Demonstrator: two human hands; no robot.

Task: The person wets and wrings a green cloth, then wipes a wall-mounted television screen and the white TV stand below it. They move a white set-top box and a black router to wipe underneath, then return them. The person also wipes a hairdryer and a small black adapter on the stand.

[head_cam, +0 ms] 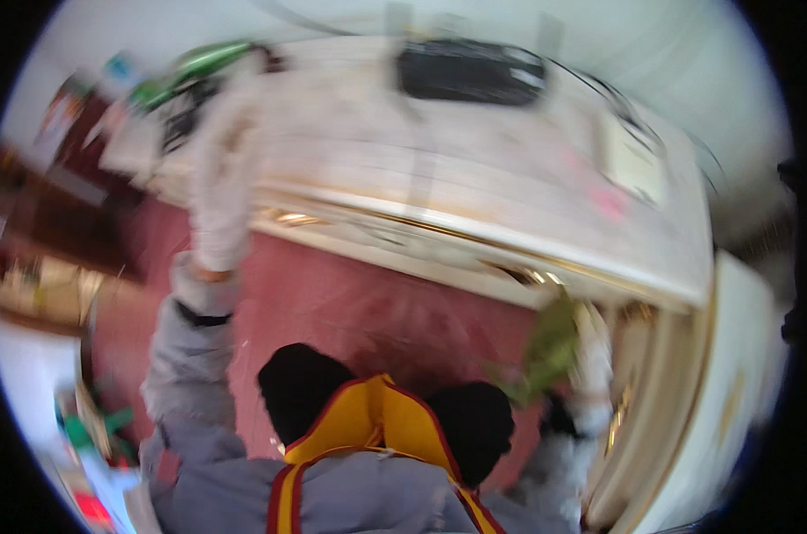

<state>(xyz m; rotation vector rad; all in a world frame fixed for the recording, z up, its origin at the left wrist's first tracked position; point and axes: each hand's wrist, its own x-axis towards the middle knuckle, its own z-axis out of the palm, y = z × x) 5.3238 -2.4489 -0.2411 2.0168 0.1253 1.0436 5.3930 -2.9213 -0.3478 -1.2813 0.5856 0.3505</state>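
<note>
My left hand [223,180], in a white glove, reaches forward over the left front edge of a white cabinet top [350,147]. Blur hides its fingers, and I cannot tell whether it holds anything. A green bottle-like object [210,60] and some dark items lie just beyond and left of it. My right hand [592,354], also gloved in white, is low at the right, in front of the cabinet drawers, closed on an olive-green cloth [550,344] that hangs beside it. A black box-shaped device [470,72] stands at the back of the top, against the wall.
Black cables [604,93] run from the device towards a pale flat item [634,160] at the right. Gold-coloured handles [533,275] stand out from the drawer fronts. A white panel [744,374] rises at the far right. Dark brown furniture [56,220] is at the left, above a red floor [377,300].
</note>
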